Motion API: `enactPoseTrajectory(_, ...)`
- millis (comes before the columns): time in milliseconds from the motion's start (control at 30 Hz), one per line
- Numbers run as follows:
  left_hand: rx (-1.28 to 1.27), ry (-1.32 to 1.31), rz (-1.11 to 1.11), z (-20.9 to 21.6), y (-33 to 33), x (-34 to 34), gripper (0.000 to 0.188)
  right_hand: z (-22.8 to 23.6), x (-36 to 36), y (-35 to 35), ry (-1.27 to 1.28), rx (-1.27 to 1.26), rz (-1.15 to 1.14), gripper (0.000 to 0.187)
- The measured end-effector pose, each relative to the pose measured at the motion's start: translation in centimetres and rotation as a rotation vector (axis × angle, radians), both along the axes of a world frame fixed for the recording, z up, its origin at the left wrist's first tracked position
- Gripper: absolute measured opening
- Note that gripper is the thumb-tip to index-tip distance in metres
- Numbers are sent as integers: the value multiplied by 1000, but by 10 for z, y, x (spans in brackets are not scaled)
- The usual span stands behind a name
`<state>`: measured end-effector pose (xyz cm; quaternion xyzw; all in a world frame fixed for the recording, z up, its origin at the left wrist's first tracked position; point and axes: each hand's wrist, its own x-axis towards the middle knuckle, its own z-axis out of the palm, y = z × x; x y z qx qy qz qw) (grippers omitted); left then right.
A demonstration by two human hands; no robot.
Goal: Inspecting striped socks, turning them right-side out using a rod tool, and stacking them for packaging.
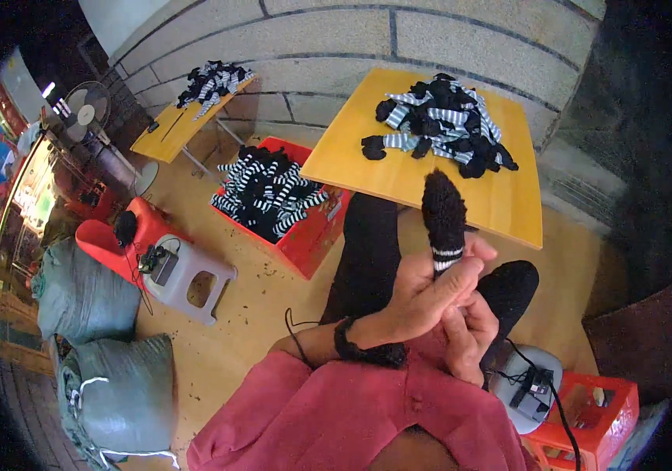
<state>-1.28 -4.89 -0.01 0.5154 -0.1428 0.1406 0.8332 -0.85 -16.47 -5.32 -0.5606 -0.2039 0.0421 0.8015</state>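
A small knitted sock (443,212) stands upright before me, its fuzzy black end on top and white stripes below. My left hand (418,302), with a dark band round the wrist, closes on its striped lower part, thumb lying along it. Pressed against that hand from below right is my right hand (469,337), its fingers curled in. The sock's bottom end is hidden between the two hands, so I cannot make out what the right fingers grip. Beyond it, a pile of similar black and striped socks (450,125) lies on the yellow table (352,161).
A red bin (297,251) full of striped socks stands left of the table. Further left are another yellow table (167,141) with socks, a grey stool (187,279), a fan (87,106) and stuffed sacks (120,392). At right sits a red crate-like stool (595,416).
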Motion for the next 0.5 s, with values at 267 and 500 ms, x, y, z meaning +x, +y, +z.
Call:
enactPoseTrajectory(267, -185, -133, 15, 23, 24, 15, 30, -27, 2, -9, -108, -234, -67, 6)
enactPoseTrajectory(500, -298, -215, 53, 28, 22, 16, 24, -27, -7, -2, 52, -23, -49, 12)
